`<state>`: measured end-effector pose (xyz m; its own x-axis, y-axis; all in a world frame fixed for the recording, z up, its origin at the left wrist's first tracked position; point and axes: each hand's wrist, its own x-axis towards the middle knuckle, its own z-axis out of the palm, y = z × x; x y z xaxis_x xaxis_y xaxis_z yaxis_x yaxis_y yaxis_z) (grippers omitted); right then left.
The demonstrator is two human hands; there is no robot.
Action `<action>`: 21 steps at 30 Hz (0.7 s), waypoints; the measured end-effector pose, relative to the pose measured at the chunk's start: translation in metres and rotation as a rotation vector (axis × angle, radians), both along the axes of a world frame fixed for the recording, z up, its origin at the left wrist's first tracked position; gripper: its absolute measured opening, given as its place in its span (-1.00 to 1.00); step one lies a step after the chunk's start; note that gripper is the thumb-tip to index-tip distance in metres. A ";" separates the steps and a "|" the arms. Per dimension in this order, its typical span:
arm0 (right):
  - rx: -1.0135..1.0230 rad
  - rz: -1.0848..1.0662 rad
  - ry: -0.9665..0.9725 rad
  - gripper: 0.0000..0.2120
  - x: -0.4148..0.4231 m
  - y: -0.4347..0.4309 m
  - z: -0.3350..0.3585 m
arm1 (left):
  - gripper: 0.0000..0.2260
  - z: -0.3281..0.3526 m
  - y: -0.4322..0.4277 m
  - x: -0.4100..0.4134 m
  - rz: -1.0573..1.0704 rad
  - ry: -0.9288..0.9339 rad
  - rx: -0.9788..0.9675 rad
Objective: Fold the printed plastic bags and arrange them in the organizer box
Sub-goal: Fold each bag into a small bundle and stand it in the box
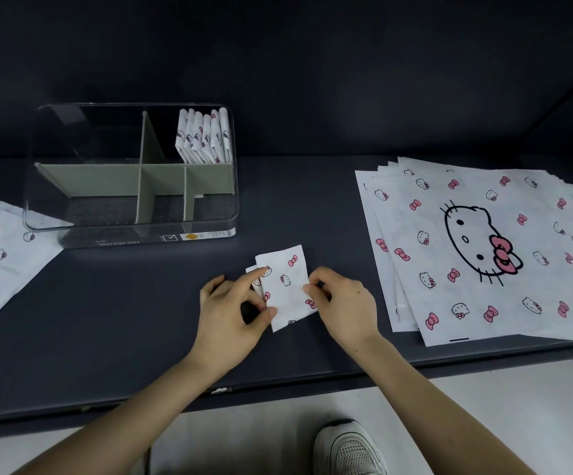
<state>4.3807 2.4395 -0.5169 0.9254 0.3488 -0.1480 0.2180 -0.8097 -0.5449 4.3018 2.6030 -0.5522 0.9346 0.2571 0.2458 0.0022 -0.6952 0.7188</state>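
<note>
A small folded white bag (pixel 286 286) with pink bows and cat faces lies on the dark table near its front edge. My left hand (pixel 232 308) pinches its left edge between thumb and forefinger. My right hand (pixel 341 305) pinches its right edge. A clear organizer box (pixel 130 228) with grey dividers stands behind to the left. Several folded bags (pixel 202 137) stand upright in its back right compartment. A stack of flat printed bags (pixel 483 248) lies on the right.
Another flat printed bag (pixel 0 255) lies at the left edge, partly under the box's corner. The table's front edge (pixel 278 382) runs below my wrists. A white shoe (pixel 350 447) shows on the pale floor.
</note>
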 end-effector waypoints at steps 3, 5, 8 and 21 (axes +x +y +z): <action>0.117 -0.027 0.087 -0.85 -0.001 -0.009 -0.002 | -0.54 0.005 -0.002 0.000 0.036 -0.006 -0.077; 0.187 -0.054 0.156 -0.84 -0.004 -0.014 -0.001 | -0.51 0.009 -0.004 0.001 0.058 0.025 -0.128; 0.164 -0.030 0.161 -0.84 -0.007 -0.013 0.001 | -0.42 0.009 -0.002 0.002 0.058 0.065 -0.164; -0.055 -0.001 0.120 -0.87 0.001 0.000 0.007 | -0.48 0.001 0.004 0.006 -0.030 -0.108 0.384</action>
